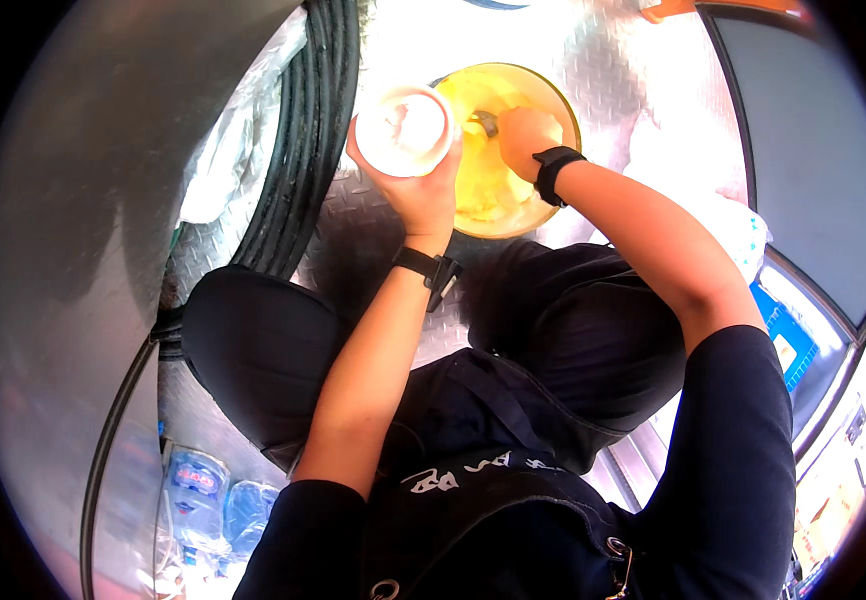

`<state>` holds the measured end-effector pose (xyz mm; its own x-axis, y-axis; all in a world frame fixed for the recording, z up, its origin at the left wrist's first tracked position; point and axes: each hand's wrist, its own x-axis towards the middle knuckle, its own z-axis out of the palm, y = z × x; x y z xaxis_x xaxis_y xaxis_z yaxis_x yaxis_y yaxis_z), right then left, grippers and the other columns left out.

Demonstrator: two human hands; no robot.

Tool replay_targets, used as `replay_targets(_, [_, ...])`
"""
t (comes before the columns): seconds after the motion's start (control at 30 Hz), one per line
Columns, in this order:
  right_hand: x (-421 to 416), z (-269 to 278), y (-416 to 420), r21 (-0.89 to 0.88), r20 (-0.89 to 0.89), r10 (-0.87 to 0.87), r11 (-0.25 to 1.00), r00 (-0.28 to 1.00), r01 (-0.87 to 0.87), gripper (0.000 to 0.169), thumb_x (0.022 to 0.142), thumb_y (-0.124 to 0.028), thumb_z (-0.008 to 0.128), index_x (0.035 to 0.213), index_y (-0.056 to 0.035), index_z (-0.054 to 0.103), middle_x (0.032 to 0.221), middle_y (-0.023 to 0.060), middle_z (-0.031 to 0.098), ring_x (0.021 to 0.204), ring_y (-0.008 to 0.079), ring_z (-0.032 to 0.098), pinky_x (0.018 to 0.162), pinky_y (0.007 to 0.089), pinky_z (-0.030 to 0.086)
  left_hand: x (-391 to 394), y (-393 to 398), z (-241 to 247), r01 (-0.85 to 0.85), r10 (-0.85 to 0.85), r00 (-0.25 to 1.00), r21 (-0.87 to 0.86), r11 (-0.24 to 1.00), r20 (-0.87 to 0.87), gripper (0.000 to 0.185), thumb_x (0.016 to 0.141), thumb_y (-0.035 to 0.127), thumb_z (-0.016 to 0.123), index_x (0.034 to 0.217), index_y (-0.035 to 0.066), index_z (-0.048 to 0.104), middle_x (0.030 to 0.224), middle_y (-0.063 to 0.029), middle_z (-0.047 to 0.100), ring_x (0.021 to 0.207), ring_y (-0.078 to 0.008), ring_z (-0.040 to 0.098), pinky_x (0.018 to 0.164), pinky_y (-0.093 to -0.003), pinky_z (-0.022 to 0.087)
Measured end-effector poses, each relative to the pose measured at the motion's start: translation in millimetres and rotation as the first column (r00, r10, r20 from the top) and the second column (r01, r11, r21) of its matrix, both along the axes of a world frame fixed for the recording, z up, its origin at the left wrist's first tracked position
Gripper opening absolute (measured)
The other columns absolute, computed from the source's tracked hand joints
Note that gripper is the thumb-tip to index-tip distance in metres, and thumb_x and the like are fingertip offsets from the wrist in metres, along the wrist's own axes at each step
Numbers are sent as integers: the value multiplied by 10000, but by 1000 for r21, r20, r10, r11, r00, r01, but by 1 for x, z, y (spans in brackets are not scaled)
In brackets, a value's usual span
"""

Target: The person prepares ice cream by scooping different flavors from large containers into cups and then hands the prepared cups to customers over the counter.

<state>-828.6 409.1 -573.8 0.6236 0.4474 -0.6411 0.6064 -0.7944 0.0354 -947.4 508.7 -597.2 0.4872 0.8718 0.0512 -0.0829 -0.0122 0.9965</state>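
Observation:
My left hand [418, 191] is wrapped around a pale round bowl or cup [444, 154] and holds it up with its mouth facing me. Whitish contents [403, 127] show inside, but the glare hides what they are. To the right, on the metal floor, stands a wide round basin [572, 124] with a soft-looking yellow mass [485, 187] in it. Over that mass is my right hand [529, 139], its fingers closed on a metal utensil [486, 122], probably a spoon. The handle is hidden by the hand. The held bowl overlaps the basin's left rim in this view.
A bundle of black hoses or cables [305, 150] runs along the left side of the diamond-plate floor [598, 67]. Plastic water bottles [197, 495] stand at lower left. A grey panel [800, 150] and a blue container [789, 337] are on the right.

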Motion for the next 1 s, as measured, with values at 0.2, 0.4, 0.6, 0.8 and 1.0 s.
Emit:
replay_targets(0.2, [-2, -6, -9, 135, -96, -72, 987, 993, 85, 221, 880, -128, 543, 934, -6, 719, 883, 216, 714, 849, 360, 710, 742, 440, 560, 0, 1, 3, 10, -10, 1000, 16, 1000, -7, 929, 676, 126, 881, 1387, -4, 297, 1287, -151, 434, 1222, -283, 473, 1052, -425, 391])
replay_targets(0.4, [-6, -10, -13, 124, -213, -175, 971, 961, 204, 595, 1049, -448, 335, 1017, 14, 708, 958, 218, 703, 884, 357, 673, 852, 439, 492, 1, 2, 1, 10, -10, 1000, 12, 1000, 13, 897, 683, 129, 874, 1369, 2, 310, 1277, -146, 444, 1218, -276, 478, 1054, -421, 386])
replay_targets(0.6, [-11, -4, -9, 114, -215, -109, 984, 970, 136, 608, 1061, -421, 314, 972, 37, 703, 893, 235, 698, 837, 376, 672, 822, 455, 497, 1, 2, 0, 2, 0, 999, -35, 999, 42, 891, 681, 141, 876, 1363, 11, 318, 1275, -139, 445, 1217, -271, 477, 1053, -419, 384])
replay_targets(0.8, [-15, -7, -12, 156, -211, -73, 982, 975, 108, 622, 1062, -424, 300, 964, 37, 705, 879, 234, 697, 800, 367, 673, 798, 460, 503, 1, 1, -2, -9, 11, 999, -45, 999, 47, 908, 671, 153, 885, 1368, 12, 319, 1269, -133, 441, 1216, -267, 472, 1048, -418, 384])
replay_targets(1.0, [-4, -1, -9, 113, -229, 13, 993, 973, 13, 623, 1051, -449, 318, 952, 21, 714, 875, 221, 700, 789, 354, 668, 788, 448, 507, -1, 3, -6, -8, 10, 998, -31, 999, 67, 904, 682, 162, 884, 1372, 11, 320, 1280, -132, 432, 1226, -261, 459, 1049, -413, 379])
